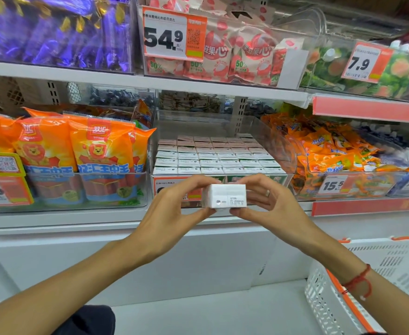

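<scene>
You hold the small white carton (226,195) between both hands, just in front of the shelf edge, its printed side with the barcode turned up toward you. Your left hand (174,204) pinches the left end with thumb below and curled fingers above; your right hand (268,201) grips the right end the same way. The carton sits level between your fingertips.

This looks like a check of the print before the carton goes on. Pinch only the ends, so no finger covers the barcode, and press lightly: a carton like this probably dents if squeezed. If glare washes out the text, tilt the top edge slightly away rather than shifting your grip.

Just beyond your fingers hangs an orange price tag (174,187), and behind it lie rows of matching cartons (213,158) in a clear bin (259,126). Orange sausage packs (101,151) stand left of your left hand. A white basket (367,274) with an orange rim sits below your right wrist, near enough to reach one-handed.
</scene>
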Demonstrator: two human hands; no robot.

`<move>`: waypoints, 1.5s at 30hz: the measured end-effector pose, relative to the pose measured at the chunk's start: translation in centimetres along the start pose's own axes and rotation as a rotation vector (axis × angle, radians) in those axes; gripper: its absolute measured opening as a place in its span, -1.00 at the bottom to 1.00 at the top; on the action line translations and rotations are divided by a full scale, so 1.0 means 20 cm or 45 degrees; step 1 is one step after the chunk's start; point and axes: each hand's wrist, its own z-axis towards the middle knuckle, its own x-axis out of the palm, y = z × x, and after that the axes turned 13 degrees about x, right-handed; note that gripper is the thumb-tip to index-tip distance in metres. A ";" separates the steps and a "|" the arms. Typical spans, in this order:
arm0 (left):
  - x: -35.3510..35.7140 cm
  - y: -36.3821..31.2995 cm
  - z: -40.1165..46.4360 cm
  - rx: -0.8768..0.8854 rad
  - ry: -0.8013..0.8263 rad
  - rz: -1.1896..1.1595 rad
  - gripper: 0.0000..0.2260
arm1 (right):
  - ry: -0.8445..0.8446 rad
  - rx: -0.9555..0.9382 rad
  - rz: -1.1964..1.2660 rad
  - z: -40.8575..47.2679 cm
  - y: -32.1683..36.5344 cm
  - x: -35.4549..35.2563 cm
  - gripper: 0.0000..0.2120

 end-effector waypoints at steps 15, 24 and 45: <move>0.04 0.01 0.03 -0.588 -0.313 -0.724 -0.67 | 0.045 -0.017 -0.359 -0.03 0.00 0.06 -0.44; 0.02 0.04 0.02 -0.839 -0.290 -0.995 -0.57 | 0.028 -0.103 -0.228 -0.02 -0.01 0.06 -0.56; 0.03 0.04 0.04 -1.001 0.036 -0.644 -0.22 | -0.100 0.374 0.235 -0.01 0.03 0.06 -0.62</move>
